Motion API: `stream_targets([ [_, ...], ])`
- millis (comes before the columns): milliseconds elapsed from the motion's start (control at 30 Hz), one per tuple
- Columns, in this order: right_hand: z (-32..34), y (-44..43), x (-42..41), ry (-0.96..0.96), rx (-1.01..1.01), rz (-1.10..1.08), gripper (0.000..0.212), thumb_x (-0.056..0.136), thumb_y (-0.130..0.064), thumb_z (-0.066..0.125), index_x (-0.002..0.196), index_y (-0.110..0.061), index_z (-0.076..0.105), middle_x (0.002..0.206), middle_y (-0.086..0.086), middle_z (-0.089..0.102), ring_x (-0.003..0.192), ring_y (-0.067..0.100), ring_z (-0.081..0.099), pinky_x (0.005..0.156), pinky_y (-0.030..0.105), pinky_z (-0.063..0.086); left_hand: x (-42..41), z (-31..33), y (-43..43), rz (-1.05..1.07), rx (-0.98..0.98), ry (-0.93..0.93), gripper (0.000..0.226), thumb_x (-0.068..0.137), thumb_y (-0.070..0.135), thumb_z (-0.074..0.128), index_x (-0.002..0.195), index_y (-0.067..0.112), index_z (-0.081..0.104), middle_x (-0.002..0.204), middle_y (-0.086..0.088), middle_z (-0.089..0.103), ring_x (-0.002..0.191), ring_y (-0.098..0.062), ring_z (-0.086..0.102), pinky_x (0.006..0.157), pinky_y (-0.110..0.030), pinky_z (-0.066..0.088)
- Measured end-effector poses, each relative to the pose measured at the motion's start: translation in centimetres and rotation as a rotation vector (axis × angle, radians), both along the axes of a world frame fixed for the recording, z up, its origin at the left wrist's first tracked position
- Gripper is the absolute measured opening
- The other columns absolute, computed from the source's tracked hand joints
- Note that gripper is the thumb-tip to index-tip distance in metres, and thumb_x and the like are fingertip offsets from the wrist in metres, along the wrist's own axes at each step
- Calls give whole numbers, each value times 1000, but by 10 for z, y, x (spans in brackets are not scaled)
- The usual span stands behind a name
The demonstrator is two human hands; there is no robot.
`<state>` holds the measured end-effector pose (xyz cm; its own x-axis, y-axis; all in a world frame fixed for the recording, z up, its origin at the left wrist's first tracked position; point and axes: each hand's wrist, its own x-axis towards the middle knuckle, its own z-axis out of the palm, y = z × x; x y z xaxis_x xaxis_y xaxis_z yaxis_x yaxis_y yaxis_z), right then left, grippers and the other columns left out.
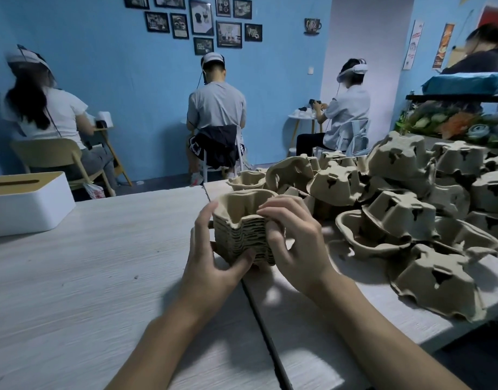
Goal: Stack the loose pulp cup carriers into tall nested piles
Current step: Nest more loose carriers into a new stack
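A nested pile of brown pulp cup carriers (pixel 243 232) stands at the middle of the table, cup wells facing up. My left hand (pixel 211 257) grips its left side, thumb curled under the front edge. My right hand (pixel 293 237) clasps its right side, fingers pressed on the top rim. To the right lies a big heap of loose carriers (pixel 405 198), most turned upside down. One upright carrier (pixel 246 180) sits just behind the pile.
A white tissue box (pixel 25 204) with a wooden lid sits at the table's left edge. A dark seam (pixel 259 311) runs between two tabletops under my hands. Three seated people work at small tables by the blue wall. Artificial flowers (pixel 450 122) stand at far right.
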<state>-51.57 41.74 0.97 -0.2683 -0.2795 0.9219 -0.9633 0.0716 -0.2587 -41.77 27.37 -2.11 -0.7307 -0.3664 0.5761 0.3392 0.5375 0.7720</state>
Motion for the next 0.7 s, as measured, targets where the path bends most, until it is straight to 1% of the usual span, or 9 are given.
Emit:
stream_targets([
  [100, -4, 4, -1, -28, 45, 7, 30, 90, -14, 47, 101, 1, 71, 107, 9, 66, 109, 28, 57, 92, 47, 47, 0, -1, -1, 12, -64, -2, 83, 77, 26, 85, 135, 55, 34, 131, 7, 46, 111, -27, 58, 93, -55, 52],
  [167, -5, 6, 1, -83, 26, 1, 31, 92, -16, 47, 104, -1, 72, 112, 8, 64, 113, 25, 56, 96, 42, 47, 0, -1, 0, 22, -61, -3, 81, 78, 26, 85, 133, 56, 34, 132, 9, 46, 112, -27, 58, 93, -53, 52],
  [233, -5, 5, 3, -250, -76, -23, 32, 94, -21, 46, 106, -5, 70, 117, 7, 60, 116, 17, 54, 99, 32, 45, 0, 0, 1, 31, -55, 5, 78, 78, 32, 84, 134, 56, 34, 131, 9, 47, 111, -28, 58, 93, -54, 52],
  [300, -4, 4, -1, -482, -213, -80, 29, 96, -23, 44, 114, -14, 64, 122, 5, 55, 114, 2, 52, 100, 23, 43, 0, 0, 1, 36, -58, 5, 77, 77, 36, 82, 134, 55, 34, 130, 9, 47, 110, -29, 58, 93, -56, 51],
  [367, -7, 2, -12, -721, -300, -109, 33, 98, -24, 44, 128, -19, 56, 130, 4, 50, 107, -11, 50, 102, 22, 42, 0, 0, 1, 35, -55, -2, 76, 78, 38, 82, 134, 55, 34, 130, 8, 47, 111, -29, 58, 94, -57, 50],
  [400, -9, 2, -19, -825, -335, -95, 40, 97, -26, 45, 135, -19, 51, 135, 6, 47, 106, -9, 52, 104, 27, 43, 0, 0, 1, 34, -51, -3, 76, 77, 41, 82, 134, 55, 34, 130, 8, 47, 112, -28, 58, 94, -57, 50],
  [500, -20, -3, -39, -1029, -366, -90, 63, 88, -35, 46, 149, -22, 34, 149, 7, 34, 118, 14, 53, 109, 45, 42, 1, 1, 2, 31, -51, -9, 77, 72, 51, 78, 134, 54, 33, 130, 7, 47, 113, -27, 58, 95, -55, 51],
  [600, -21, -9, -51, -1144, -364, -129, 89, 68, -52, 45, 152, -33, 24, 157, 0, 22, 136, 23, 39, 112, 49, 37, 2, 1, 2, 21, -55, -15, 77, 76, 43, 81, 135, 55, 33, 132, 7, 46, 114, -27, 57, 96, -56, 50],
  [700, -22, -12, -61, -1179, -374, -129, 97, 58, -58, 41, 151, -40, 19, 158, -2, 21, 141, 29, 30, 113, 52, 34, 3, 2, 2, 11, -54, -17, 76, 72, 53, 74, 135, 55, 32, 134, 7, 46, 116, -28, 56, 96, -57, 50],
])
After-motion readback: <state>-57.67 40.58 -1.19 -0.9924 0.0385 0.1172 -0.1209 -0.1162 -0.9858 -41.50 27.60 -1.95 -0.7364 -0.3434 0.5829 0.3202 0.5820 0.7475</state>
